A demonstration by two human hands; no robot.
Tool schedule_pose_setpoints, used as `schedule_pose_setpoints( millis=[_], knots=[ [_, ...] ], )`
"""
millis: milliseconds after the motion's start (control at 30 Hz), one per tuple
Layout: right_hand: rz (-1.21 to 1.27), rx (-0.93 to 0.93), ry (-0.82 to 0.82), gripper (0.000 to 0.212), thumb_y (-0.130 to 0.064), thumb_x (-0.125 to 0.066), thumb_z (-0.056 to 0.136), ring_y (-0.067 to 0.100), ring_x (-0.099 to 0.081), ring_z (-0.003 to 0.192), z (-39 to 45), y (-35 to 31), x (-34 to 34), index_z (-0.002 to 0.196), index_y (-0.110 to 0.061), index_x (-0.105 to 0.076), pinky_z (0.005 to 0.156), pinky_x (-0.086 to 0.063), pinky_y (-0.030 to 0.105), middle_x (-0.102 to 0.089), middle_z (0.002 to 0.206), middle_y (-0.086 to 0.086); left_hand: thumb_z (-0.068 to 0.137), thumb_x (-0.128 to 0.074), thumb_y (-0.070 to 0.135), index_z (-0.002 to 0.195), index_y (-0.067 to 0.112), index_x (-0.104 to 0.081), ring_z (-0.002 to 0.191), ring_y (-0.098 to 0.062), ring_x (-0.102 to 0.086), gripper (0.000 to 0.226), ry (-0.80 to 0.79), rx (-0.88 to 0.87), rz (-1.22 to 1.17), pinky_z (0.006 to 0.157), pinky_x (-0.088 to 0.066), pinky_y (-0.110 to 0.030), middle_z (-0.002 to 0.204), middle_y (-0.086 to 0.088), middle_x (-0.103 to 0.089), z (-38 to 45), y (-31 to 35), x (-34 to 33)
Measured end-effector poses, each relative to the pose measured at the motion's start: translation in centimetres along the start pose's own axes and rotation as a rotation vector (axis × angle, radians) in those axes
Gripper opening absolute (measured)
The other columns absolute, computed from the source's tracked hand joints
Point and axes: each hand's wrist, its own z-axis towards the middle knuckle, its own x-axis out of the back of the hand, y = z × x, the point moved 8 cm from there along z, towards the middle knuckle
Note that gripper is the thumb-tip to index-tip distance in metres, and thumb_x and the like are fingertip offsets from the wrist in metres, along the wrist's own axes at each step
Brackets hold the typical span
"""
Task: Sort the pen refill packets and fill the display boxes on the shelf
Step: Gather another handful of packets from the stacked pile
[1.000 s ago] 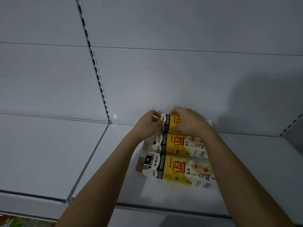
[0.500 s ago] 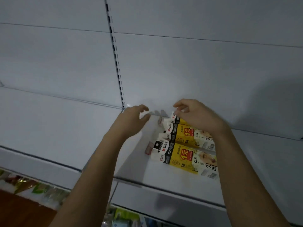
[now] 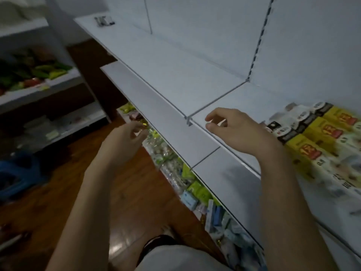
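Observation:
Three yellow, black and white display boxes (image 3: pixel 320 139) of pen refills lie side by side on the white shelf (image 3: pixel 195 87) at the far right. My right hand (image 3: pixel 236 132) hovers over the shelf's front edge, left of the boxes, fingers loosely curled and holding nothing. My left hand (image 3: pixel 123 141) hangs in front of the shelf, out over the floor, fingers relaxed and holding nothing. Neither hand touches the boxes.
A lower shelf (image 3: pixel 187 178) packed with small wrapped goods runs under the white shelf. Another rack (image 3: pixel 37 83) with green and red packets stands at the left. A blue object (image 3: pixel 17 173) sits on the wooden floor. A small dark item (image 3: pixel 103 21) lies at the shelf's far end.
Both hands have let go of the boxes and pulled back leftward. The view has swung left and down, so the boxes now sit at the right edge.

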Motion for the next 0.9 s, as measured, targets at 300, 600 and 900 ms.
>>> schedule_pose_setpoints(
  millis=[300, 600, 900],
  knots=[
    [0.042, 0.051, -0.452, 0.017, -0.041, -0.053, 0.099, 0.006, -0.06, 0.098, 2.4, -4.4, -17.0, 0.108, -0.033, -0.065, 0.082, -0.048, 0.028, -0.064, 0.109, -0.012, 0.099, -0.048, 0.051, 0.139, 0.023, -0.049, 0.121, -0.022, -0.055, 0.048, -0.141, 0.49, 0.066, 0.09, -0.047, -0.032, 0.139, -0.002, -0.055, -10.3, -18.9, -1.4],
    [-0.223, -0.044, -0.635, 0.022, -0.037, -0.054, 0.099, 0.01, -0.058, 0.095, 7.9, -8.6, -33.1, 0.115, -0.025, -0.06, 0.082, -0.049, 0.031, -0.06, 0.107, -0.008, 0.099, -0.048, 0.05, 0.139, 0.025, -0.049, 0.117, -0.021, -0.055, 0.047, -0.287, 0.586, -0.045, 0.093, -0.047, -0.035, 0.135, -0.001, -0.056, -11.2, -35.0, -0.3],
    [-0.246, 0.01, -0.576, 0.02, -0.034, -0.052, 0.098, 0.009, -0.059, 0.092, 15.3, -16.0, -41.4, 0.115, -0.028, -0.061, 0.078, -0.052, 0.032, -0.061, 0.108, -0.011, 0.096, -0.042, 0.061, 0.124, 0.034, -0.059, 0.106, -0.014, -0.057, 0.043, -0.117, 0.572, -0.025, 0.089, -0.053, -0.041, 0.119, 0.009, -0.063, -6.2, -44.1, 4.9]
  ],
)
